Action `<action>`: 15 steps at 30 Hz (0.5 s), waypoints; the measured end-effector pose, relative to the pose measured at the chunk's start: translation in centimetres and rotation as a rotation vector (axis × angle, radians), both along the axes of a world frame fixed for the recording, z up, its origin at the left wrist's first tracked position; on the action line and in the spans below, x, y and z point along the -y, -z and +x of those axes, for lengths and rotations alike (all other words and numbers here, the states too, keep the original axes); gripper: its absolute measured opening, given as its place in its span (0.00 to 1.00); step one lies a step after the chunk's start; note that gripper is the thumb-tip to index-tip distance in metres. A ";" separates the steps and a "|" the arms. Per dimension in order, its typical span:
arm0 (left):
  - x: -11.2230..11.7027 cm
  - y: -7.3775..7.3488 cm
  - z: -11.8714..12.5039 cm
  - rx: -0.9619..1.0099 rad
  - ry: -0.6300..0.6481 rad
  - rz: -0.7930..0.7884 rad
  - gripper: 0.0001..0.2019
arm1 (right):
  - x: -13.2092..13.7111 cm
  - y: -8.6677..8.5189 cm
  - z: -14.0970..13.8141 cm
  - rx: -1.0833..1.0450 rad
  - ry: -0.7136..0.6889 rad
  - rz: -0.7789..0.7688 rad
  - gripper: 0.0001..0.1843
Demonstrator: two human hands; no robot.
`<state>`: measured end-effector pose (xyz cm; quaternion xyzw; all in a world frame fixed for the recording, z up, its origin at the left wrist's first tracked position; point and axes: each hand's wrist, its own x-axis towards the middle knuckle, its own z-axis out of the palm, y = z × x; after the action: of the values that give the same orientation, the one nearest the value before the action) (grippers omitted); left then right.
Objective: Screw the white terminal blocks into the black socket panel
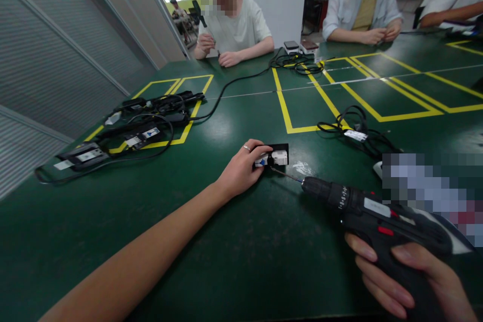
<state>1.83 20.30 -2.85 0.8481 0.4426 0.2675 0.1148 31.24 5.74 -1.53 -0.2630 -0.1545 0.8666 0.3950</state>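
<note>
My right hand (400, 271) grips a black cordless drill (362, 216) by its handle, the index finger up by the trigger. A long thin bit (287, 176) runs from its chuck toward the left, its tip at the near edge of a small black-and-white socket module (279, 157). Whether the tip sits in a screw is too small to tell. My left hand (243, 168), with a ring on one finger, holds the module down on the green table from its left side. The fingers cover part of the module's left end.
Black power strips and cables (151, 126) lie at the left. A coiled cable (356, 128) with a white label lies right of the module. Yellow tape (287, 115) marks rectangles on the green table (211, 241). Across it sit people, one holding a dark tool (199, 14).
</note>
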 end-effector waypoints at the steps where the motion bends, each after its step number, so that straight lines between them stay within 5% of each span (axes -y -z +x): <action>1: 0.0 0.0 0.0 0.002 0.001 -0.001 0.23 | 0.0 0.0 0.0 0.006 0.002 0.003 0.15; 15: 0.1 -0.1 0.1 0.013 0.003 0.002 0.24 | 0.1 0.4 0.1 -0.003 -0.015 0.021 0.15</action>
<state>1.88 20.23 -2.77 0.8472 0.4402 0.2734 0.1175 31.38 5.69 -1.89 -0.2566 -0.1651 0.8682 0.3914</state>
